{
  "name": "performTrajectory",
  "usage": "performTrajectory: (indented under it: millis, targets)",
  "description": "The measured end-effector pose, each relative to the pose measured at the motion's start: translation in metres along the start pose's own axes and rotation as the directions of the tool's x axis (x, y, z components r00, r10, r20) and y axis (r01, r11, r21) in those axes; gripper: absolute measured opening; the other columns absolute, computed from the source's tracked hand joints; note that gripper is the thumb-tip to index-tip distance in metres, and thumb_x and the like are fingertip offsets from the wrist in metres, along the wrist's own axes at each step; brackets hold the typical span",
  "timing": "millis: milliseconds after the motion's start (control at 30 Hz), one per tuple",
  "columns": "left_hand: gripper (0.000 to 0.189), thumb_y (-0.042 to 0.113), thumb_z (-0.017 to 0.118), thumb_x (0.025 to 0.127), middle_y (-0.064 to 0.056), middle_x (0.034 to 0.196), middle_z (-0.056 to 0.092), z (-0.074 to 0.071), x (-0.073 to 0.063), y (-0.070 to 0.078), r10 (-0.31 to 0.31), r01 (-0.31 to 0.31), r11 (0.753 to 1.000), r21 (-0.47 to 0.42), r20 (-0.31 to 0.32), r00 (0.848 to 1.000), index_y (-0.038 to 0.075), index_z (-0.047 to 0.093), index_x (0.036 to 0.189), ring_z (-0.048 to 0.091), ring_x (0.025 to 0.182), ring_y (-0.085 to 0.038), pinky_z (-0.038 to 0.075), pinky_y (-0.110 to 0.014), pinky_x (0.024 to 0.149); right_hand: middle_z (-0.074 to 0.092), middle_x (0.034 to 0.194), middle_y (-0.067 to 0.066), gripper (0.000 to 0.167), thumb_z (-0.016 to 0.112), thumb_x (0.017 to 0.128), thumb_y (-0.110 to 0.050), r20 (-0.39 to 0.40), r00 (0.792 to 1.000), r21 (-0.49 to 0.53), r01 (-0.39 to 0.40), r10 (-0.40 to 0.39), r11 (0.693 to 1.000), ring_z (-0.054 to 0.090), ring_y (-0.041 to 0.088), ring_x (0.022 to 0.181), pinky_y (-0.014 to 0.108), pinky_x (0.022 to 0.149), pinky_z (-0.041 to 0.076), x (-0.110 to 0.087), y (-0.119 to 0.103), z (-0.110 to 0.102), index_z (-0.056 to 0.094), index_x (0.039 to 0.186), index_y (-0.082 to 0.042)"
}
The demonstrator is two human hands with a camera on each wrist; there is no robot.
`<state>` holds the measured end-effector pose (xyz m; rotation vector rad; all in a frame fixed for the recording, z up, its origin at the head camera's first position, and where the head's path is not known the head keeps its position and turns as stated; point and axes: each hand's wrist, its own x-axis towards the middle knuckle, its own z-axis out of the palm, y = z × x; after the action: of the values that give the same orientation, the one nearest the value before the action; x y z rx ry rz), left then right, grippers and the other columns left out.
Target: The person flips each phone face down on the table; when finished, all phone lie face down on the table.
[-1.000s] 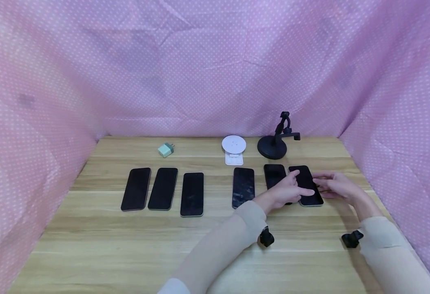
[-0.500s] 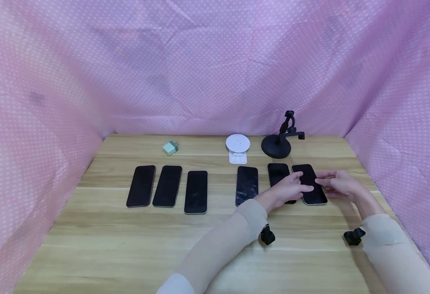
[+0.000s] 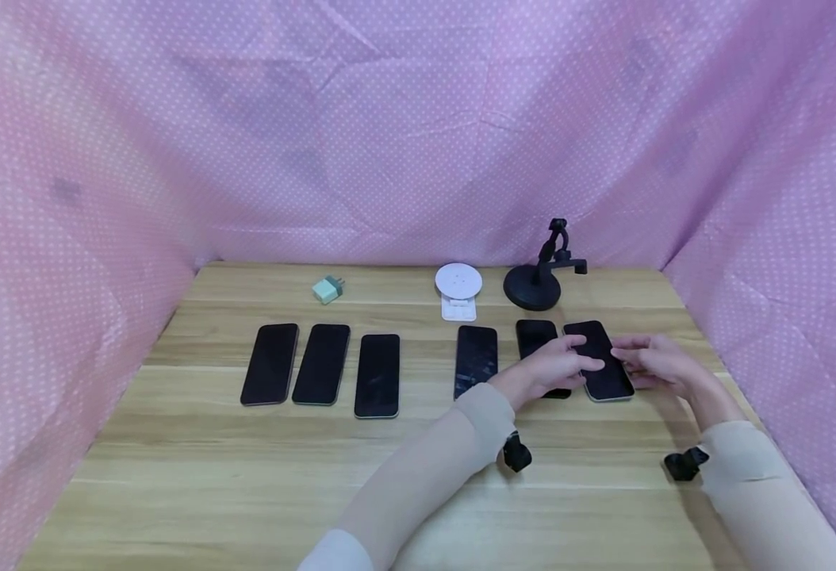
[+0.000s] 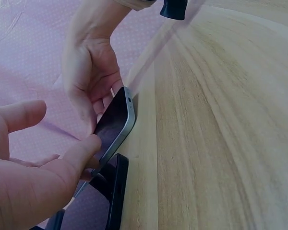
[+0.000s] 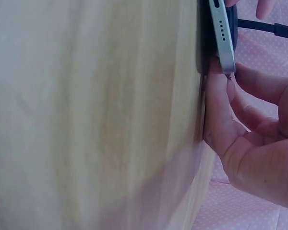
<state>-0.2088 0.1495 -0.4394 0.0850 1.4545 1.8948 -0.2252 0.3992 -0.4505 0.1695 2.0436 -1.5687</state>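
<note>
A dark-screened smartphone [image 3: 596, 349] with a silvery edge is between my two hands near the table's right side. At its left long edge, my left hand [image 3: 550, 369] pinches it; the left wrist view shows a fingertip over the screen edge and another below, with one digit raised above the screen. On the opposite edge my right hand [image 3: 657, 362] grips it; in the right wrist view the phone's end [image 5: 221, 36] sits between that hand's digits, close over the wood. Partly under my left hand lies another black phone [image 3: 534, 336].
Along the wooden table [image 3: 418, 492] lie more phones: three at the left, including one [image 3: 377, 375], and one [image 3: 476, 357] right of centre. Behind them are a mint plug adapter [image 3: 328, 289], a white round stand [image 3: 458, 282] and a black-based holder [image 3: 533, 287]. Pink dotted cloth [image 3: 418, 143] encloses the table.
Both hands stay at the same phone's edges. The raised digit of my left hand has drawn slightly left over the screen. The head view shifts a little; the other things stay put.
</note>
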Motion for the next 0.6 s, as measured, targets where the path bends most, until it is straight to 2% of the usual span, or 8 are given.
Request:
performTrajectory:
  millis: [67, 167, 233, 333, 367, 433, 467, 600]
  targets:
    - [0.068, 0.006, 0.072, 0.092, -0.014, 0.148, 0.049, -0.001, 0.000, 0.000, 0.002, -0.002, 1.000, 0.002, 0.001, 1.000, 0.006, 0.041, 0.153, 0.053, 0.130, -0.024, 0.048, -0.044, 0.106, 0.071, 0.100, 0.005, 0.048, 0.075, 0.093, -0.029, 0.027, 1.000, 0.014, 0.007, -0.007, 1.000, 0.069, 0.019, 0.091, 0.041, 0.081, 0.062, 0.001, -0.001, 0.000, 0.056, 0.129, -0.003]
    - [0.068, 0.007, 0.072, 0.093, -0.015, 0.144, 0.051, -0.006, 0.000, 0.000, -0.001, 0.001, 1.000, -0.012, -0.014, 1.000, 0.006, 0.041, 0.153, 0.054, 0.128, -0.023, 0.047, -0.044, 0.107, 0.072, 0.104, 0.004, 0.032, 0.062, 0.103, -0.024, 0.093, 0.995, 0.030, 0.044, -0.047, 0.999, 0.070, 0.018, 0.095, 0.040, 0.083, 0.061, 0.001, -0.006, 0.005, 0.056, 0.128, -0.005]
    - [0.067, 0.006, 0.071, 0.093, -0.012, 0.140, 0.052, -0.008, -0.001, -0.001, -0.003, 0.002, 0.999, -0.032, -0.029, 1.000, 0.006, 0.041, 0.153, 0.056, 0.122, -0.019, 0.047, -0.045, 0.108, 0.071, 0.107, 0.004, 0.036, 0.053, 0.107, -0.022, 0.114, 0.991, 0.038, 0.065, -0.068, 0.997, 0.069, 0.018, 0.097, 0.039, 0.084, 0.061, 0.000, -0.010, 0.011, 0.052, 0.134, 0.002]
    - [0.067, 0.006, 0.069, 0.094, -0.003, 0.098, 0.057, -0.008, 0.000, -0.001, 0.002, -0.003, 0.999, -0.052, -0.021, 1.000, 0.005, 0.039, 0.154, 0.057, 0.086, -0.011, 0.047, -0.045, 0.108, 0.069, 0.108, 0.004, 0.047, 0.043, 0.110, -0.017, 0.103, 0.991, 0.016, 0.085, -0.086, 0.996, 0.068, 0.016, 0.097, 0.037, 0.084, 0.060, -0.006, -0.015, 0.017, 0.037, 0.143, 0.016]
    - [0.067, 0.006, 0.069, 0.094, 0.000, 0.083, 0.051, -0.007, 0.000, -0.002, 0.005, -0.006, 0.999, -0.053, -0.014, 1.000, 0.005, 0.039, 0.154, 0.051, 0.073, -0.009, 0.047, -0.045, 0.108, 0.069, 0.109, 0.003, 0.049, 0.041, 0.110, -0.015, 0.095, 0.992, 0.009, 0.084, -0.085, 0.996, 0.068, 0.016, 0.097, 0.037, 0.083, 0.061, -0.008, -0.016, 0.017, 0.031, 0.145, 0.019]
    - [0.067, 0.006, 0.069, 0.094, 0.005, 0.066, 0.036, -0.002, 0.002, -0.003, 0.010, -0.010, 0.998, -0.059, 0.002, 1.000, 0.005, 0.039, 0.154, 0.039, 0.060, -0.010, 0.048, -0.044, 0.107, 0.069, 0.108, 0.002, 0.050, 0.039, 0.110, -0.011, 0.086, 0.993, -0.001, 0.085, -0.085, 0.996, 0.068, 0.015, 0.096, 0.037, 0.082, 0.061, -0.014, -0.016, 0.015, 0.026, 0.145, 0.021]
    - [0.066, 0.005, 0.069, 0.094, 0.005, 0.062, 0.028, 0.000, 0.003, -0.004, 0.013, -0.012, 0.998, -0.064, 0.010, 1.000, 0.004, 0.039, 0.154, 0.033, 0.056, -0.011, 0.048, -0.044, 0.106, 0.069, 0.109, 0.001, 0.048, 0.037, 0.110, -0.010, 0.088, 0.992, -0.006, 0.087, -0.086, 0.996, 0.068, 0.015, 0.096, 0.037, 0.082, 0.061, -0.016, -0.016, 0.013, 0.025, 0.145, 0.022]
    - [0.064, 0.003, 0.069, 0.094, 0.006, 0.061, 0.029, 0.008, 0.008, -0.009, 0.020, -0.020, 0.995, -0.102, 0.004, 1.000, 0.004, 0.041, 0.152, 0.034, 0.055, -0.011, 0.049, -0.045, 0.105, 0.070, 0.109, -0.002, 0.041, 0.037, 0.110, -0.009, 0.095, 0.991, -0.007, 0.094, -0.093, 0.996, 0.068, 0.013, 0.098, 0.036, 0.084, 0.060, -0.024, -0.015, 0.005, 0.035, 0.142, 0.018]
